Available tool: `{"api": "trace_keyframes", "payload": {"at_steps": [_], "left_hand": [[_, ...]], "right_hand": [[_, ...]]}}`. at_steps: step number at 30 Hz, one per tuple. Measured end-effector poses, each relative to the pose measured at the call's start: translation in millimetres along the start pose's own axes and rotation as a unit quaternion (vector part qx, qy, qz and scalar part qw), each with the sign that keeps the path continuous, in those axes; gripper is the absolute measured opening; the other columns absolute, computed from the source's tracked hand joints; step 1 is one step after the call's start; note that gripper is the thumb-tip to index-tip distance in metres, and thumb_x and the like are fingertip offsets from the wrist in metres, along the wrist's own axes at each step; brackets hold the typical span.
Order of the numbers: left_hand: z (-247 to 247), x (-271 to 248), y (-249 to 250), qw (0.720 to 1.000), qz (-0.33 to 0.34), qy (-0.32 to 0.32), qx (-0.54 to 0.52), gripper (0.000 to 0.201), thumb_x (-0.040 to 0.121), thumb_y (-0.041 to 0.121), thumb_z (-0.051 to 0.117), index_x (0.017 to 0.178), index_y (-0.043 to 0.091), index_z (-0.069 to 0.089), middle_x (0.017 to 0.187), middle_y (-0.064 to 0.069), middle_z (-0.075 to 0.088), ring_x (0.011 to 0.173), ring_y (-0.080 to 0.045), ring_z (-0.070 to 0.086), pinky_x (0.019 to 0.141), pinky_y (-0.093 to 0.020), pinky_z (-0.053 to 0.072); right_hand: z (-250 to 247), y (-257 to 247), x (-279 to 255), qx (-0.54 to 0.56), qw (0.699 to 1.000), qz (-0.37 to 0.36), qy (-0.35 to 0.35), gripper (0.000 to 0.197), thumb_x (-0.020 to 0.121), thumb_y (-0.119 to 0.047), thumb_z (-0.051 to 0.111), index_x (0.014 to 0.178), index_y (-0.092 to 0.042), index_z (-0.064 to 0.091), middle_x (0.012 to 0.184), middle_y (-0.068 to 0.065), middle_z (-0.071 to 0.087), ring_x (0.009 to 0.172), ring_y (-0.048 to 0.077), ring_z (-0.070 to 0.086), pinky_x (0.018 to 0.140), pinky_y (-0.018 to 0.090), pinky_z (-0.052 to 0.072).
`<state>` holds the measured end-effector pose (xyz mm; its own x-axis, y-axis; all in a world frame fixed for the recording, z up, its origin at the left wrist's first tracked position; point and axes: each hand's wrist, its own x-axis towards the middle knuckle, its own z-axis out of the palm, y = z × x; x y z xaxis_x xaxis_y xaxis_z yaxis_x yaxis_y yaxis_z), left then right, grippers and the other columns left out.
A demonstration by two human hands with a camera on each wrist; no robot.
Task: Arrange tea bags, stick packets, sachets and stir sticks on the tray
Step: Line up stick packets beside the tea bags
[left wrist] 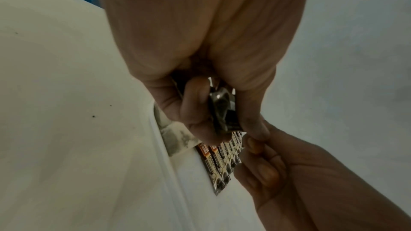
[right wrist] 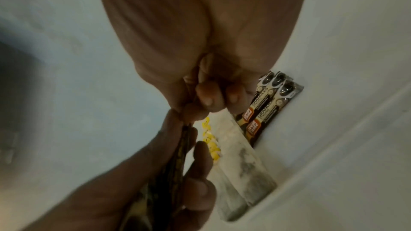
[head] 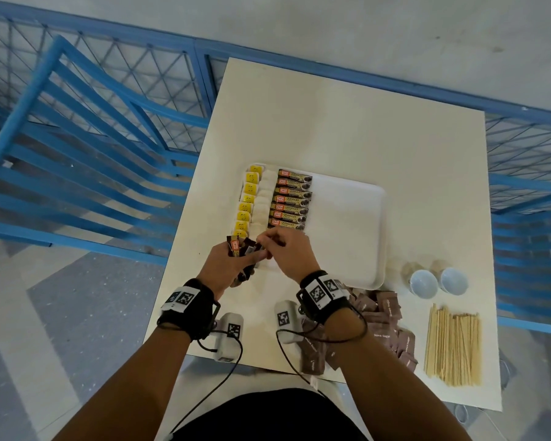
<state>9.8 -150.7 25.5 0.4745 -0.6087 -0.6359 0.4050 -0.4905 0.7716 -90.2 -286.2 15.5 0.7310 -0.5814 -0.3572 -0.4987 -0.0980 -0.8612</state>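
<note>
A white tray (head: 347, 218) holds a column of tea bags (head: 247, 205) with yellow tags along its left side. Beside them lies a column of stick packets (head: 291, 198). At the tray's near left corner my left hand (head: 252, 254) grips a bundle of stick packets (head: 237, 246). In the left wrist view the bundle (left wrist: 224, 111) sits between the thumb and curled fingers. My right hand (head: 269, 240) meets it from the right and pinches the top end of one packet in the bundle (right wrist: 180, 152). Brown sachets (head: 379, 326) and stir sticks (head: 452, 345) lie on the table at the near right.
Two white cups (head: 423, 281) stand right of the tray, beyond the stir sticks. The tray's right half is bare. Blue metal racks (head: 77, 154) flank the cream table (head: 363, 122) on the left and right.
</note>
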Motion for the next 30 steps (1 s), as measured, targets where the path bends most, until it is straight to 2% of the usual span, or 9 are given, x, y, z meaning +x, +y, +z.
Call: {"api": "trace_keyframes", "payload": {"at_steps": [3,6,10,12,15,19,25,28,30], "left_hand": [[1.3,-4.3,0.5,1.0,-0.007,-0.011,-0.021,0.033,0.093,0.033,0.074,0.107,0.004,0.072,0.089,-0.014,0.077,0.061,-0.021,0.064,0.043,-0.022,0.027],[1.8,-6.3,-0.7,0.998,-0.023,-0.016,-0.058,0.032,0.098,0.037,0.065,0.113,0.009,0.07,0.099,-0.014,0.078,0.067,-0.021,0.065,0.045,-0.021,0.024],[-0.1,-4.4,-3.6,0.999,-0.016,0.008,-0.044,0.029,0.088,0.035,0.078,0.104,0.011,0.075,0.079,-0.019,0.069,0.06,-0.02,0.051,0.048,-0.022,0.029],[0.1,-4.6,-3.0,0.999,-0.013,0.031,-0.028,0.026,0.083,0.03,0.084,0.104,0.017,0.077,0.066,-0.006,0.064,0.054,-0.015,0.051,0.05,-0.023,0.034],[-2.3,-3.4,-3.7,0.997,-0.009,0.05,-0.056,0.026,0.081,0.025,0.085,0.107,0.025,0.08,0.072,0.001,0.069,0.05,-0.013,0.05,0.052,-0.023,0.033],[-4.1,-3.7,-6.1,0.996,-0.006,0.046,-0.07,0.024,0.082,0.027,0.084,0.105,0.024,0.081,0.083,-0.007,0.073,0.049,-0.014,0.048,0.046,-0.021,0.029],[0.2,-3.3,-6.0,0.994,0.001,0.091,-0.068,0.018,0.082,0.022,0.084,0.1,0.021,0.08,0.061,0.0,0.064,0.045,-0.014,0.049,0.045,-0.021,0.03],[3.7,-4.0,-6.6,0.993,-0.001,0.096,-0.063,0.018,0.08,0.025,0.086,0.096,0.019,0.079,0.063,-0.002,0.065,0.046,-0.015,0.051,0.046,-0.021,0.03],[5.8,-5.3,-7.2,0.996,-0.007,0.08,-0.044,0.021,0.08,0.027,0.086,0.098,0.017,0.079,0.062,0.0,0.067,0.046,-0.014,0.052,0.046,-0.021,0.031]], "right_hand": [[-7.6,-1.0,0.0,0.072,0.997,0.025,0.01,0.011,0.095,-0.019,0.067,0.091,-0.013,0.076,0.066,0.001,0.072,0.052,0.014,0.061,0.056,0.023,0.048],[-12.9,-1.4,-2.9,0.186,0.98,0.062,0.031,0.013,0.096,-0.012,0.065,0.09,-0.009,0.075,0.07,0.011,0.071,0.055,0.023,0.06,0.057,0.033,0.048],[-17.8,-2.9,-7.3,0.289,0.952,0.097,0.033,0.021,0.091,-0.016,0.073,0.094,0.004,0.074,0.074,0.02,0.068,0.058,0.026,0.059,0.058,0.033,0.049],[-18.8,-0.7,-8.2,0.267,0.959,0.087,0.027,0.016,0.09,-0.012,0.074,0.096,0.002,0.075,0.077,0.02,0.07,0.06,0.026,0.062,0.061,0.034,0.051],[-19.2,3.2,-9.0,0.234,0.97,0.065,0.028,0.012,0.091,-0.005,0.071,0.103,-0.006,0.075,0.081,0.015,0.074,0.065,0.026,0.067,0.066,0.035,0.054],[-18.0,7.2,-8.0,0.226,0.971,0.058,0.05,0.017,0.092,-0.006,0.07,0.109,-0.003,0.07,0.084,0.015,0.075,0.067,0.028,0.07,0.069,0.038,0.057],[-12.9,6.0,-11.7,0.276,0.957,0.072,0.054,0.032,0.088,-0.008,0.076,0.117,-0.005,0.063,0.09,0.014,0.076,0.076,0.029,0.072,0.075,0.04,0.06],[-7.6,5.8,-12.0,0.275,0.958,0.071,0.046,0.04,0.084,-0.008,0.08,0.12,-0.005,0.064,0.096,0.013,0.077,0.088,0.034,0.073,0.076,0.038,0.06],[-4.7,6.7,-10.0,0.246,0.965,0.066,0.056,0.032,0.086,-0.009,0.078,0.116,-0.004,0.069,0.096,0.011,0.077,0.09,0.033,0.073,0.075,0.037,0.06]]}}
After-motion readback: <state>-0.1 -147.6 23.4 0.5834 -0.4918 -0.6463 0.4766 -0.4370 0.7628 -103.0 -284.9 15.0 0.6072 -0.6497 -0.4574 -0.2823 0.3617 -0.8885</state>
